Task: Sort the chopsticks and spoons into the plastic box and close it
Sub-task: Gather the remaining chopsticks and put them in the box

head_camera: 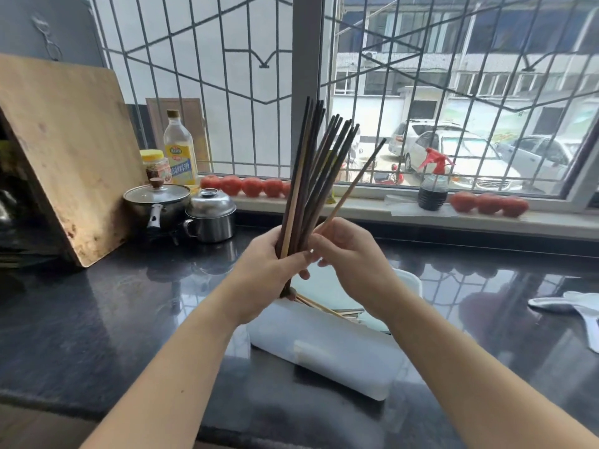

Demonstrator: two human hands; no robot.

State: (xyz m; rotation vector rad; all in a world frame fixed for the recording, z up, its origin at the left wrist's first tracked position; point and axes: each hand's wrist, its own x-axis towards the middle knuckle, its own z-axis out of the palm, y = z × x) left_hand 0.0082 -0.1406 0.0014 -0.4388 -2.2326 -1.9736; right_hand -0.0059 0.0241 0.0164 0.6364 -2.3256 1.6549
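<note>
My left hand [269, 270] grips a bundle of several dark and light chopsticks [311, 176], held upright and fanned out above the counter. My right hand [346, 254] pinches one light-and-dark chopstick [353, 186] that leans away to the right of the bundle. Below both hands lies the white translucent plastic box [327, 348], open, with a few light chopsticks [324, 307] lying inside it. Its lid [410, 280] stands behind the right wrist. White spoons [577, 307] lie on the counter at the far right.
A dark glossy counter [113, 303] holds a wooden cutting board [64, 150] leaning at the left, a lidded pot [158, 202] and a steel pot [210, 215]. An oil bottle [180, 147], tomatoes [246, 185] and a spray bottle [432, 183] line the windowsill.
</note>
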